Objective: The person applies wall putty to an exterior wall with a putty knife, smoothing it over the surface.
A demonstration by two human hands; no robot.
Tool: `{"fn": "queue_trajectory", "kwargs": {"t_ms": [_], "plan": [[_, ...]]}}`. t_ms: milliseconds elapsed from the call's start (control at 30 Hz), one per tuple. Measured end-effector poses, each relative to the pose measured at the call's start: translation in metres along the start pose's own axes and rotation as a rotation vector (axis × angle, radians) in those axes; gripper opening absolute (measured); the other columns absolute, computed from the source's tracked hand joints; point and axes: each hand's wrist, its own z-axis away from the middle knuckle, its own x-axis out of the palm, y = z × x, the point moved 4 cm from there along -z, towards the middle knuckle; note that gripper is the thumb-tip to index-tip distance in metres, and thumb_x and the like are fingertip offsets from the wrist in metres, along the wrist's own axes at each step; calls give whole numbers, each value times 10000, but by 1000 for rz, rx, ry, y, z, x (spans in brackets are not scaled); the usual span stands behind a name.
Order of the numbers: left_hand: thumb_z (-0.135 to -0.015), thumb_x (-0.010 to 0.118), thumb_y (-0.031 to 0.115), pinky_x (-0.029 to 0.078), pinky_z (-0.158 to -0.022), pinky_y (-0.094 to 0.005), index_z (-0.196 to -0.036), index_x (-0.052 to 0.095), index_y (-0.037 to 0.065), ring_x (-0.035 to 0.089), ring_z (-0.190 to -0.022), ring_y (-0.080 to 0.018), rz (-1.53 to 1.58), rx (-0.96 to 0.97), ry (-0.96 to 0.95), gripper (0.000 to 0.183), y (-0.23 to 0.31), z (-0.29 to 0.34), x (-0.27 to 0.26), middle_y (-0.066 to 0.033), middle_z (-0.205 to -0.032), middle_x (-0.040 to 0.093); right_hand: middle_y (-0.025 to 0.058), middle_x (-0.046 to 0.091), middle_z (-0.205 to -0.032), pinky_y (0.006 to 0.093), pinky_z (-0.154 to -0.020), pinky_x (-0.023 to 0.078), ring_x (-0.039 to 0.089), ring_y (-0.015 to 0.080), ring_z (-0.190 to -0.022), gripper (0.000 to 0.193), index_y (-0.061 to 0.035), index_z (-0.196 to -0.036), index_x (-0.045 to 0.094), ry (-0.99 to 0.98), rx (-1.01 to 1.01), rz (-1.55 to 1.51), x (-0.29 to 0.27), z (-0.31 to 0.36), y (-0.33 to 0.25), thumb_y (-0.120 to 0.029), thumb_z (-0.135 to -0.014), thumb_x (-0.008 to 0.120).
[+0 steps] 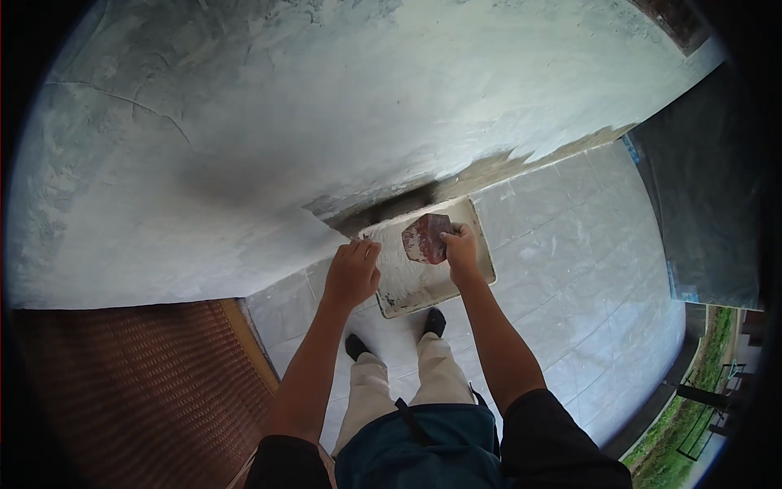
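Observation:
Over a cream rectangular tray (489, 261) on the floor, my right hand (463, 251) is closed on the edge of a flat, angular reddish-brown piece (423, 239) smeared with white; its exact kind is unclear. White paint or plaster (387, 265) coats the inside of the tray. At the tray's left side, my left hand (353, 273) has its fingers bent and drawn together. Whatever those fingers hold, if anything, is hidden.
A wall (269, 138) with patchy white coating rises ahead, bare grey-brown along its lower edge. Pale sheeting (570, 228) covers the floor. Ribbed brown material (138, 383) lies at left, a dark sheet (700, 187) at right. My feet (435, 323) are just behind the tray.

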Motion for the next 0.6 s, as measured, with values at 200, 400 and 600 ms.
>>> {"fn": "queue_trajectory", "kwargs": {"t_ms": [200, 400, 600], "plan": [[-742, 625, 102, 449, -891, -401, -1113, 595, 36, 575, -1045, -265, 5, -148, -279, 378, -12, 46, 69, -104, -1053, 621, 118, 628, -1023, 305, -789, 495, 609, 176, -901, 266, 39, -1134, 540, 129, 117, 309, -31, -3, 82, -30, -882, 592], [-775, 578, 52, 449, -878, -435, -1106, 586, 23, 564, -1070, -303, 111, -233, -331, 333, -12, 88, 113, -133, -1068, 615, 146, 689, -1021, 319, -824, 489, 647, 195, -919, 262, 54, -1121, 578, 81, 146, 215, -59, -1, 148, -33, -874, 584], [-754, 607, 95, 432, -937, -419, -1140, 563, 34, 529, -1142, -286, 101, -264, -306, 393, -14, 111, 143, -115, -1155, 580, 144, 702, -1001, 325, -825, 491, 666, 202, -917, 244, 30, -1108, 607, 141, 57, 339, -69, -9, 152, -38, -874, 598]]}}
